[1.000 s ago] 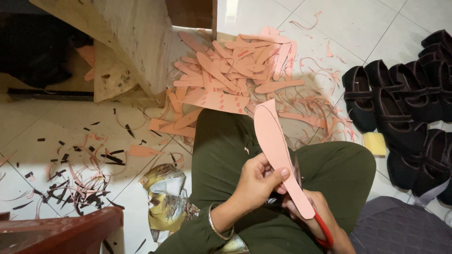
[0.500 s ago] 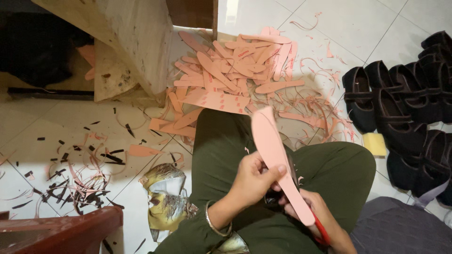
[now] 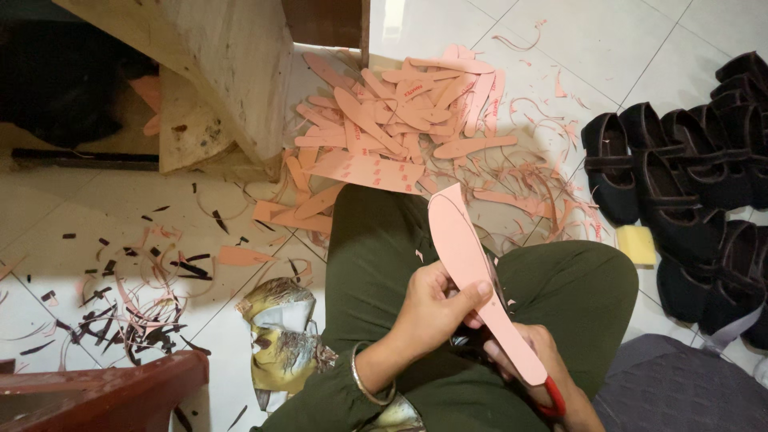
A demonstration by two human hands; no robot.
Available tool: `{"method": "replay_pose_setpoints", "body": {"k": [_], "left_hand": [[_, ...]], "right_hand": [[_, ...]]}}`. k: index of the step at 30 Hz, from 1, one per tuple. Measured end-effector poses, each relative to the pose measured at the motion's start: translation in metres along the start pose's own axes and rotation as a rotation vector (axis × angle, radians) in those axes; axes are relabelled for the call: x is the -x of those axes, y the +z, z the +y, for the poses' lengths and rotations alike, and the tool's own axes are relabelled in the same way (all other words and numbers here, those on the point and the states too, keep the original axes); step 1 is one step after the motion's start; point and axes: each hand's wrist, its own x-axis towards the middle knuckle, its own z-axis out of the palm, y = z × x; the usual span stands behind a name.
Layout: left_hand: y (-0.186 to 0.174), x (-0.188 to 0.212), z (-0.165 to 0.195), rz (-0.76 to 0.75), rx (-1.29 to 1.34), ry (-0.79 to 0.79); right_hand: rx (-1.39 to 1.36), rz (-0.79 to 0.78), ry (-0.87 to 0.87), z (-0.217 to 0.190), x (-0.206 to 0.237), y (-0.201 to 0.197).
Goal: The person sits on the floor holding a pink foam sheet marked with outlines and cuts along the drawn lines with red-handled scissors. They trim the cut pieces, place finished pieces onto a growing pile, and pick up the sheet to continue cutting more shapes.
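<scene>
My left hand [image 3: 432, 308] grips a long pink insole-shaped card piece [image 3: 472, 268] by its left edge, holding it over my lap in dark green trousers [image 3: 560, 296]. My right hand [image 3: 532, 360] sits under the lower end of the piece, closed on scissors with red handles [image 3: 552, 400]; the blades are mostly hidden behind the card. A metal bangle [image 3: 364, 380] circles my left wrist.
A heap of cut pink insole shapes [image 3: 384, 128] and curly pink trimmings [image 3: 544, 184] lies on the tiled floor ahead. Black shoes [image 3: 688, 184] line the right side beside a yellow sponge [image 3: 638, 244]. Black scraps [image 3: 136, 320] scatter left. Wooden furniture [image 3: 216, 72] stands at the back.
The pink piece has turned slightly and slid a little in my hands, its far tip swinging leftward and nearer. Both hands stay over my lap.
</scene>
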Motion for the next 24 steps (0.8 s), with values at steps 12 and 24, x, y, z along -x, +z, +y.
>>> {"method": "replay_pose_setpoints", "body": {"k": [12, 24], "left_hand": [[0.005, 0.004, -0.005, 0.014, -0.049, 0.069], [0.001, 0.002, -0.003, 0.022, -0.076, 0.177]], "right_hand": [[-0.330, -0.013, 0.014, 0.013, -0.011, 0.007], [0.053, 0.059, -0.062, 0.019, -0.009, 0.007]]}}
